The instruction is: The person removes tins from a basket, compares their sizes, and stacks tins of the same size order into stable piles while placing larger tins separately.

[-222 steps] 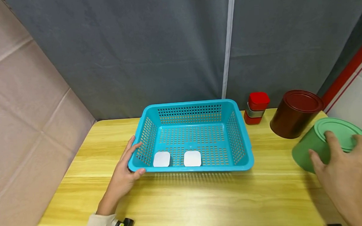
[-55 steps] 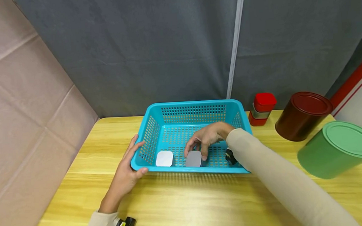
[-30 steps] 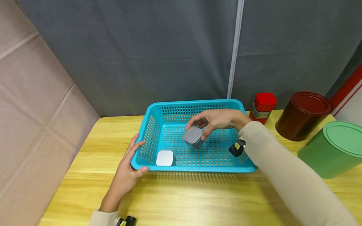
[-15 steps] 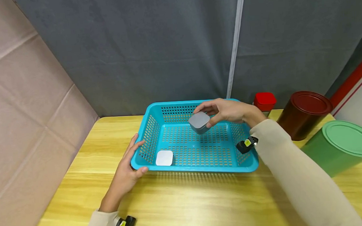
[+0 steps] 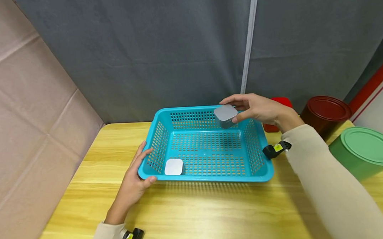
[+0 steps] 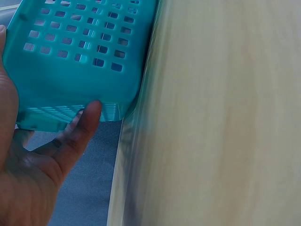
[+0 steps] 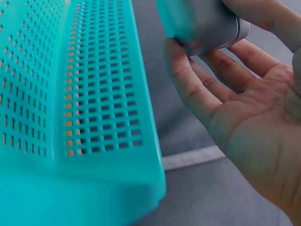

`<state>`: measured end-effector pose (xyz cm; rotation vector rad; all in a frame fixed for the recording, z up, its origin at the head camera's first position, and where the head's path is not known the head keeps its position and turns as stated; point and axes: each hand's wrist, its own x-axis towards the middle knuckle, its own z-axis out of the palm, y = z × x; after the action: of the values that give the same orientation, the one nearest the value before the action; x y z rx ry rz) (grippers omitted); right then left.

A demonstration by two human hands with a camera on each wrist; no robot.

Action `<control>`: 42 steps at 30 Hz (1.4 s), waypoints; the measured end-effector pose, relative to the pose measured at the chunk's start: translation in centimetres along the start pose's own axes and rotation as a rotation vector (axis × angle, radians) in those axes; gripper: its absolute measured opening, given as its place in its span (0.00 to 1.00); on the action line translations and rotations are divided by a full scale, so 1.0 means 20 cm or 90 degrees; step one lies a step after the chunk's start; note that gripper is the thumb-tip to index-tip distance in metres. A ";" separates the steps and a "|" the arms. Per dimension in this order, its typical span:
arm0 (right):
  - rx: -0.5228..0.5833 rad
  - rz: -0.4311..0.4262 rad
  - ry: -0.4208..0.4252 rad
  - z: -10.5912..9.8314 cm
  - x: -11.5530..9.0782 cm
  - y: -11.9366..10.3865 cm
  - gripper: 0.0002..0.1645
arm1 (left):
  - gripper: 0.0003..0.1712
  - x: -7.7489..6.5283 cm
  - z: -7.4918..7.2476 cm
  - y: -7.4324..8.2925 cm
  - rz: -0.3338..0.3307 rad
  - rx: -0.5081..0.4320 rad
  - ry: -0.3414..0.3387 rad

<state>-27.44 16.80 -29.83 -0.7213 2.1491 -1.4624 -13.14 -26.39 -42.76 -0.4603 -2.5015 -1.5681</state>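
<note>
My right hand [image 5: 258, 111] pinches a small grey square box with rounded corners [image 5: 225, 112] between thumb and fingers. It hangs above the back right part of the blue perforated plastic basket [image 5: 207, 177]. In the right wrist view the grey box [image 7: 207, 28] is up at basket-rim height, fingertips on its side. My left hand [image 5: 131, 184] holds the basket's front left corner, fingers over the left rim and thumb on the front rim. A white rounded square box [image 5: 173, 167] sits inside the basket, near that corner.
Right of the basket, a stack with a red top [image 5: 282, 102] is mostly hidden behind my right hand. A dark red lidded can [image 5: 329, 110] and a green lidded can [image 5: 366, 151] stand further right. A grey curtain [image 5: 144, 57] hangs behind the wooden table [image 5: 189, 216].
The right hand went from the green can into the basket, took hold of the box at its front middle, and lifted it up, back and to the right. The left hand stayed on the corner.
</note>
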 end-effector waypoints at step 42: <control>0.061 0.114 0.302 -0.42 -0.38 0.23 0.28 | 0.48 0.00 -0.02 -0.02 0.005 -0.001 -0.003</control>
<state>-27.52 28.94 -30.71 -0.1458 2.3826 -1.7550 -13.26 -26.87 -43.04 -0.4729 -2.4989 -1.5684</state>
